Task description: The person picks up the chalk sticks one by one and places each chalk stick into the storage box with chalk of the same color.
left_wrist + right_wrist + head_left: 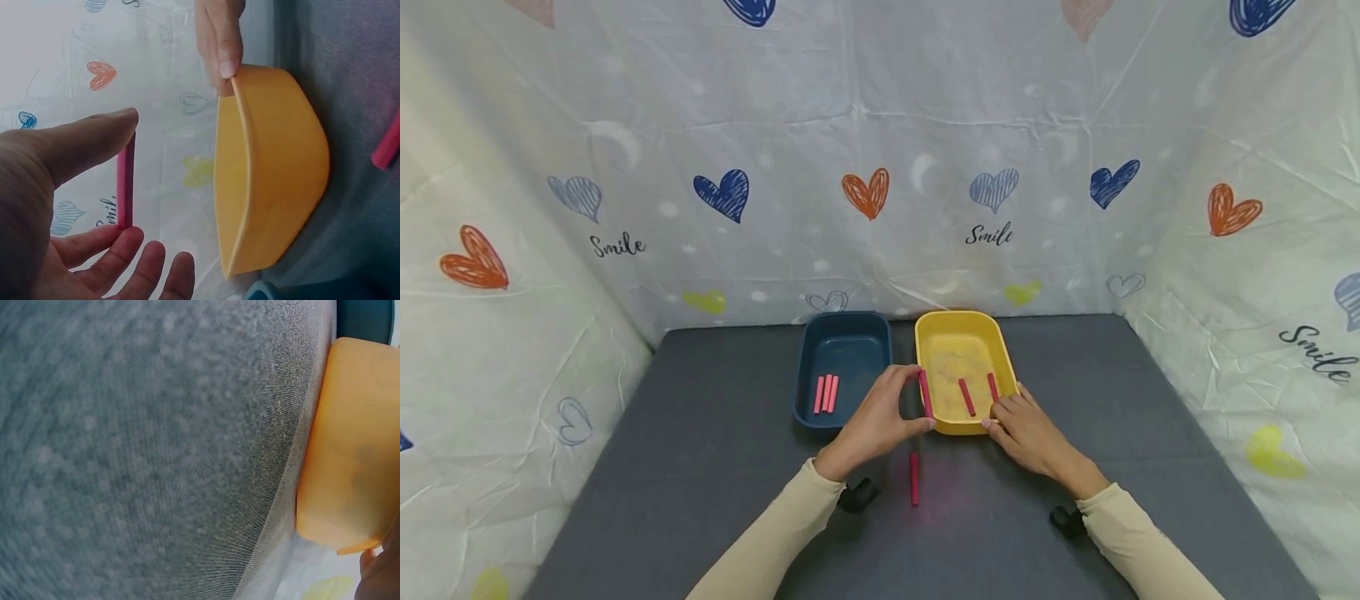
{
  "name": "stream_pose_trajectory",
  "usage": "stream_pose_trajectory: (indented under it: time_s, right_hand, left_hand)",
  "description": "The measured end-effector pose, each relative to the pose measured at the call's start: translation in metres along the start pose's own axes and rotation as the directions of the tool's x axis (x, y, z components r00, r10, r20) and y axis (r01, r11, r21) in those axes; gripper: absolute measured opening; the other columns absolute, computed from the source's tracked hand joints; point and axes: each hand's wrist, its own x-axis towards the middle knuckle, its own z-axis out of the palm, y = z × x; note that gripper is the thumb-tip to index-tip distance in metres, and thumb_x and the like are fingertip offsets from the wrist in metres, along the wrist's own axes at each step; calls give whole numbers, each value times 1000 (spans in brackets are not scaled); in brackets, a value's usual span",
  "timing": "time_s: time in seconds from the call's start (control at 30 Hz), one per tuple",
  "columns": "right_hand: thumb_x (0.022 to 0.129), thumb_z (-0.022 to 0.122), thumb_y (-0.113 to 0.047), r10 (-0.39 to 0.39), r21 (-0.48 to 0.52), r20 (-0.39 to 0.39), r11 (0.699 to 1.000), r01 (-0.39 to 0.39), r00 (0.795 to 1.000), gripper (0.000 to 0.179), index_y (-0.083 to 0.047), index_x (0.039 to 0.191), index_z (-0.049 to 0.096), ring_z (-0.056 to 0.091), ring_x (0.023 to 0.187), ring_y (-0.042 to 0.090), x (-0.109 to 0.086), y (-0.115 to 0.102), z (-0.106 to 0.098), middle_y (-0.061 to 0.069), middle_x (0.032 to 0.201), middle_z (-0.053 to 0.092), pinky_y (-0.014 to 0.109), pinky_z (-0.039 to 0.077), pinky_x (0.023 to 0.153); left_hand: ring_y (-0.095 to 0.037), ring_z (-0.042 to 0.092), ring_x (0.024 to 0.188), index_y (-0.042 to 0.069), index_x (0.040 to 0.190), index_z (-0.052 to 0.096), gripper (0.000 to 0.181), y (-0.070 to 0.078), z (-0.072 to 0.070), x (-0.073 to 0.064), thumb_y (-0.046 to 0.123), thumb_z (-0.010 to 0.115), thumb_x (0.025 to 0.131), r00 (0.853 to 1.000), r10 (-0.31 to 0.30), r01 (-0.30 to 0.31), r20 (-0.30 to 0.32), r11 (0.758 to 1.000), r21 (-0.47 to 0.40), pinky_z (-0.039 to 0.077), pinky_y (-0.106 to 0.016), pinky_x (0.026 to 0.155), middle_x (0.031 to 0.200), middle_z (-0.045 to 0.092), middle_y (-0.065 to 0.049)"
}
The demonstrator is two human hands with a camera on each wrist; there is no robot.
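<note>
My left hand (880, 419) pinches a dark pink stick (926, 394) end to end between thumb and fingertips, above the left rim of a yellow tray (966, 427). The left wrist view shows that stick (125, 181) spanning thumb and fingers. At the tray's front right corner, my right hand (1028, 429) grips the rim, with the thumb at the front. Inside the tray lie two dark pink sticks, one (967, 397) near the middle and another (992, 387) by the right wall, partly hidden by the right hand. Another dark pink stick (914, 479) lies on the table in front.
A dark blue tray (850, 323) stands left of the yellow one, holding three lighter pink sticks (827, 393) side by side. Grey cloth (715, 467) covers the table. A white curtain (917, 100) printed with hearts hangs behind and at both sides.
</note>
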Motion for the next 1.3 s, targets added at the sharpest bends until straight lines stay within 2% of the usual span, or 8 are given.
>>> stream_pose_trajectory:
  time_s: [0.27,0.43,0.57,0.7,0.97,1.07,1.3]
  right_hand:
    - [102,50,-33,3,-8,8,1000,-3,1000,20,-18,89,56,57,98,21,1,1,1,-3,87,56,60,24,117]
    - [102,52,-31,-17,-7,-26,1000,17,1000,19,-18,88,56,56,96,21,0,2,1,-4,85,54,62,26,115]
    - [102,52,-31,-26,-11,-37,1000,26,999,19,-19,88,55,56,96,21,0,3,1,-5,84,54,62,27,115]
    - [102,51,-32,-12,0,-14,1000,12,1000,20,-19,88,55,56,98,20,1,2,0,-5,85,54,60,24,117]
    - [102,50,-32,0,-7,9,1000,0,1000,20,-19,89,56,57,100,20,1,1,0,-5,87,55,60,25,117]
    - [102,50,-33,0,-7,8,1000,1,1000,20,-19,88,56,57,99,20,1,1,0,-6,86,54,60,25,117]
    - [102,51,-32,-5,-1,4,1000,5,1000,20,-18,89,56,57,97,20,1,0,-1,-5,85,54,60,25,117]
  left_hand:
    - [-29,50,126,14,143,44,77,9,2,15,33,82,79,999,35,-35,-10,999,-10,46,-47,106,138,49,-8]
    - [-29,51,122,14,143,44,75,13,7,25,32,81,80,999,33,-32,2,999,-34,49,-45,103,138,49,-9]
    - [-28,53,119,14,143,43,75,11,12,35,31,81,81,999,46,-46,7,998,-45,51,-42,100,137,49,-7]
    - [-26,54,119,14,143,42,75,8,18,45,31,81,81,998,57,-56,18,998,-40,52,-40,99,137,48,-6]
    - [-34,53,124,10,144,41,77,3,30,62,28,81,82,996,78,-76,31,995,-66,51,-44,100,141,47,-15]
    - [-34,52,126,8,144,41,76,4,34,66,28,81,82,996,81,-79,25,996,-49,50,-44,102,140,48,-13]
    - [-30,52,126,8,144,42,77,4,43,77,31,81,81,998,49,-48,28,999,-19,48,-41,104,139,48,-10]
